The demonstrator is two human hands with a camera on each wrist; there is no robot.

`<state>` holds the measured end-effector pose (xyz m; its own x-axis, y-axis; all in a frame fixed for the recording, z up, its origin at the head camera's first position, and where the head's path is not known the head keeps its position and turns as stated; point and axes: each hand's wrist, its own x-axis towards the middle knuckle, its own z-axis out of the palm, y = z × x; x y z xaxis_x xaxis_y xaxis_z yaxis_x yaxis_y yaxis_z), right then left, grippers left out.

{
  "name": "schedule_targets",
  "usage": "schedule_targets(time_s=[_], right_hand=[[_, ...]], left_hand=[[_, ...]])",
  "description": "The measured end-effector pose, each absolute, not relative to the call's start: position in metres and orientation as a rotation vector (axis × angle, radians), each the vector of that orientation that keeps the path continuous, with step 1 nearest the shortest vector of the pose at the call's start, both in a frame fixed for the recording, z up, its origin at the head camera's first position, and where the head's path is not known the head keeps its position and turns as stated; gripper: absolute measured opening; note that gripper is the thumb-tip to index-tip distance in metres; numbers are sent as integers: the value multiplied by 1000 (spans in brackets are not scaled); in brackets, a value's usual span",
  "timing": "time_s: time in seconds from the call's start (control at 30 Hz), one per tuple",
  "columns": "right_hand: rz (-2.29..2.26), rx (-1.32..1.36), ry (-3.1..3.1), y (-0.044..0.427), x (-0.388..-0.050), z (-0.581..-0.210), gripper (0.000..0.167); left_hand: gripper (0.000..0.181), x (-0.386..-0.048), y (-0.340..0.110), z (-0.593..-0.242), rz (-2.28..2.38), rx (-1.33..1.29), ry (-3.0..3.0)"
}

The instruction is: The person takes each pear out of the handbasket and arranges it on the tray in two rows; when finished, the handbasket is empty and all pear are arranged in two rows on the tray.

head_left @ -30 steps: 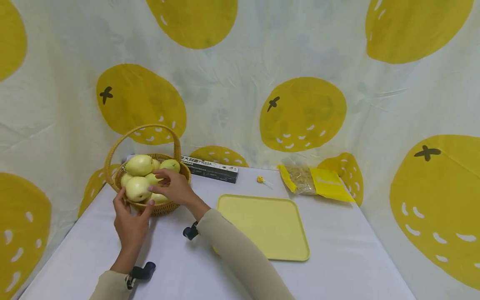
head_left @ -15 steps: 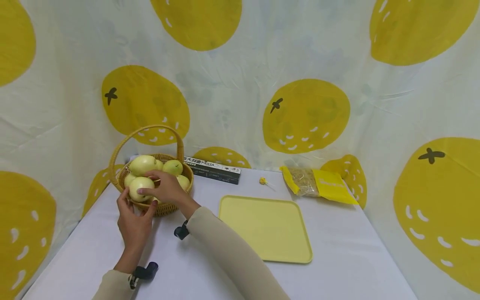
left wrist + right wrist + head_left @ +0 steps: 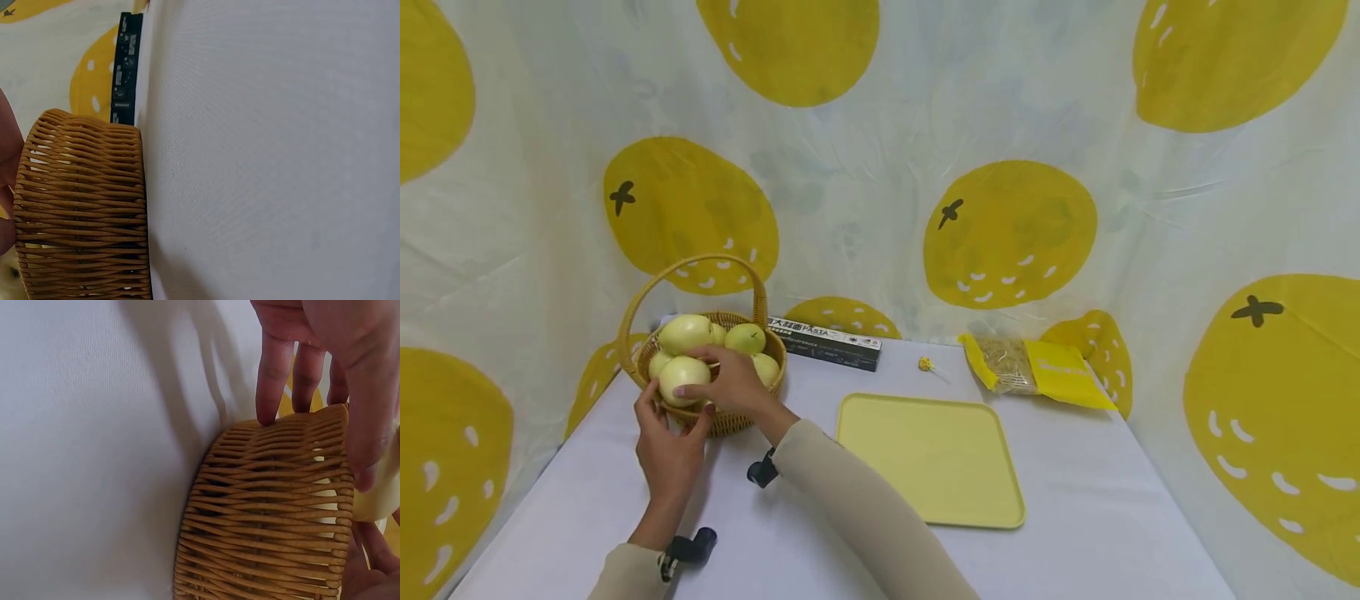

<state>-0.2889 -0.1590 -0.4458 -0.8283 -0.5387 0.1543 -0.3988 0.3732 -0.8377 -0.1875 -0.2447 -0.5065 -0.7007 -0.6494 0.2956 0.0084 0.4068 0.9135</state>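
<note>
One wicker basket (image 3: 730,423). Pears (image 3: 685,332): at least six showing, full total hidden. One left hand (image 3: 671,446), one right hand (image 3: 736,384). Two sleeves (image 3: 865,500), two black wrist devices (image 3: 692,547). One yellow tray (image 3: 928,462), one lollipop (image 3: 924,364), one pasta box (image 3: 827,347), one yellow bag (image 3: 1037,367), one table (image 3: 1090,500). Printed lemons (image 3: 1011,233) on one backdrop (image 3: 850,192): ten, several cut off.

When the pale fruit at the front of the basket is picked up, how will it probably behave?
The front fruit will likely roll if set down, because it is rounded. Its smooth, shiny skin may be slightly slippery. Its plump, taut form suggests stiff, not floppy.
</note>
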Motion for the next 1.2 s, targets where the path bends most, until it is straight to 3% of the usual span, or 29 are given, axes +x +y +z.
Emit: schedule_targets(time_s=[0.63,1.2], right_hand=[[-1678,-725,2427,-126,-292,-439,60],[-1784,-744,2379,-69,-296,-431,58]], left_hand=[[88,-185,-244,-504,-1344,555,-2059],[87,-184,-252,-507,-1468,631,-2138]])
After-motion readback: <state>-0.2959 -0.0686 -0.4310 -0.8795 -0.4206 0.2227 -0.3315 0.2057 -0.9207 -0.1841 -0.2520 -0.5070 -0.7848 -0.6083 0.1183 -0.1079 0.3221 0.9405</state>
